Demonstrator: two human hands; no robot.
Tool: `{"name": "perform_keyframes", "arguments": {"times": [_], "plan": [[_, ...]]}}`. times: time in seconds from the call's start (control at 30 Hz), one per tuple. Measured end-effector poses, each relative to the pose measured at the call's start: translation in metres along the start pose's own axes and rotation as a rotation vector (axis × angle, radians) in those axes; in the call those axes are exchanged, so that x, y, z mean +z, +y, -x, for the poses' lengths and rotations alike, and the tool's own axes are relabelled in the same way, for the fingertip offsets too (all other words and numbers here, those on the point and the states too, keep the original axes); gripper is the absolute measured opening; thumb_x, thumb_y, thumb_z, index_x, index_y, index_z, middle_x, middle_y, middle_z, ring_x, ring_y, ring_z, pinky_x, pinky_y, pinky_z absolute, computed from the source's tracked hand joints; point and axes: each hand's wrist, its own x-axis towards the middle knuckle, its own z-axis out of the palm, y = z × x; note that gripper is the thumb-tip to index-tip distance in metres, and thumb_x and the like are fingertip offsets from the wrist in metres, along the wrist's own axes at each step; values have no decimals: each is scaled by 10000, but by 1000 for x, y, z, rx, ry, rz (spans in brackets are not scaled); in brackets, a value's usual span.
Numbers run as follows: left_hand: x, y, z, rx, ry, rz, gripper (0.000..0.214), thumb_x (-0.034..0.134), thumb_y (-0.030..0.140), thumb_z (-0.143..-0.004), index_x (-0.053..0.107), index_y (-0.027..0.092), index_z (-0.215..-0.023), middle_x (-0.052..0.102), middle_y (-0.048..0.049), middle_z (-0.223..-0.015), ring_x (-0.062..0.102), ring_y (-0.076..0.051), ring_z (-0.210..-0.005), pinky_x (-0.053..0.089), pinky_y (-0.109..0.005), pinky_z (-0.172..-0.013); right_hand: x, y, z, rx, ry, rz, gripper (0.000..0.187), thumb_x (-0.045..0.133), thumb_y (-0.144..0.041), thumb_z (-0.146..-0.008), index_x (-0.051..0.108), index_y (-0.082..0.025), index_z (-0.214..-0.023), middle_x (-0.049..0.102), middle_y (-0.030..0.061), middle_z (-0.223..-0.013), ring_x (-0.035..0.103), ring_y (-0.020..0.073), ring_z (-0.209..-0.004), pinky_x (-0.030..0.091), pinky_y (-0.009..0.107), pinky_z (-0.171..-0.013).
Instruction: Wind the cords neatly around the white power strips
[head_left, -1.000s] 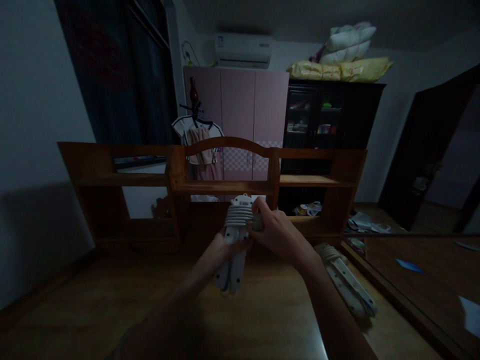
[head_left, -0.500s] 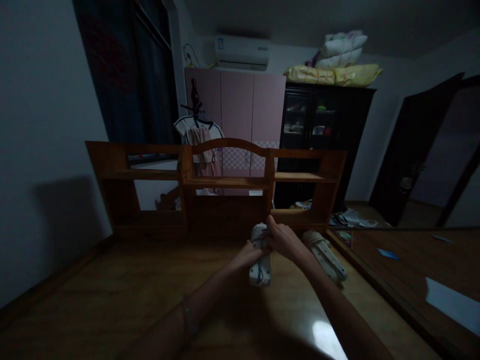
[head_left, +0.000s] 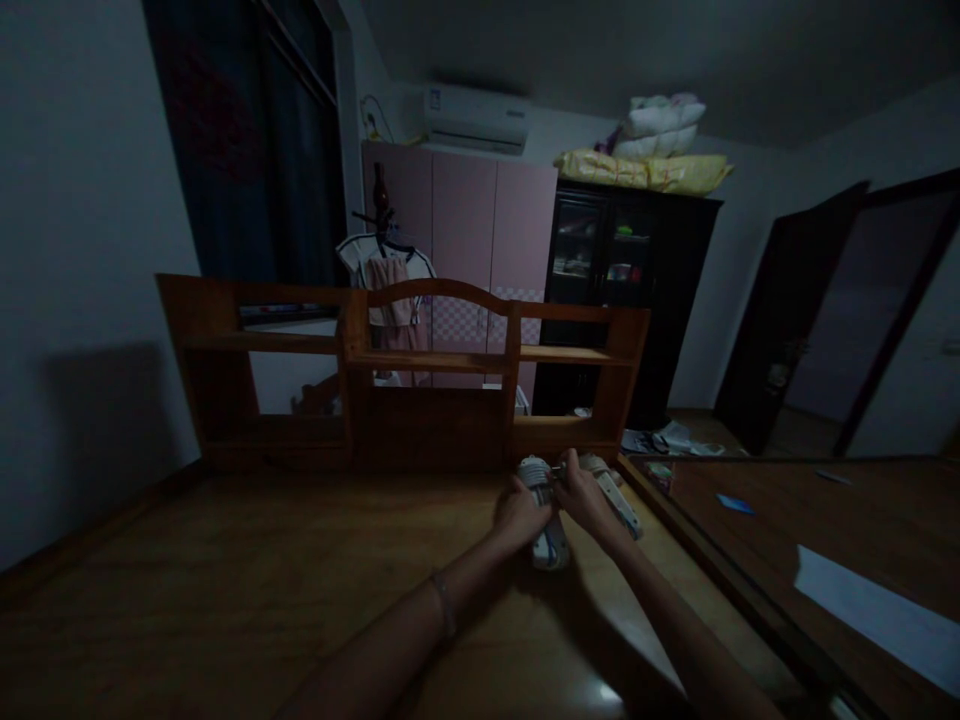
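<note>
A white power strip (head_left: 550, 543) with its cord wound round the upper part rests low over the wooden desk (head_left: 262, 590). My left hand (head_left: 519, 513) is closed round its left side. My right hand (head_left: 585, 497) is closed on the cord end near the top of the strip. A second white power strip (head_left: 616, 493), also wrapped in cord, lies on the desk just right of my right hand, partly hidden by it.
A wooden shelf unit (head_left: 405, 370) stands along the desk's back edge. To the right is a dark tabletop (head_left: 825, 540) with white paper (head_left: 877, 615) and a blue piece (head_left: 735, 504). Behind are pink wardrobes (head_left: 465, 260), a dark cabinet (head_left: 622, 290) and a doorway (head_left: 817, 320).
Both hands have carried the wound power strip from raised in front of the shelf down and away to the desk, beside the second strip. The camera view has shifted.
</note>
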Motion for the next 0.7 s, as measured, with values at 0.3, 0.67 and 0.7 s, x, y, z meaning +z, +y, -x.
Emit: {"name": "perform_keyframes", "arguments": {"times": [0.3, 0.67, 0.7], "plan": [[13, 5, -42, 33, 21, -192, 968, 500, 427, -791, -39, 0, -1473, 657, -219, -1140, 639, -314, -1030, 476, -353, -779, 25, 16, -18, 91, 51, -8, 515, 425, -135, -840, 303, -26, -1329, 690, 186, -931, 650, 265, -835, 415, 286, -654], [13, 7, -55, 105, -10, -355, 811, 408, 423, -857, 78, 45, -1494, 631, -242, -1178, 601, -346, -1095, 427, -449, -902, 36, 16, -11, 135, 29, -68, 742, 476, -215, -860, 100, -51, -1479, 664, 172, -1014, 648, 265, -914, 448, 308, -746], [13, 9, -55, 103, -15, -358, 807, 398, 418, -862, 68, 40, -1494, 626, -244, -1188, 597, -347, -1103, 427, -451, -903, 34, 16, -8, 133, 23, -70, 749, 482, -228, -861, 104, -71, -1488, 659, 171, -1028, 645, 269, -922, 449, 316, -756]]}}
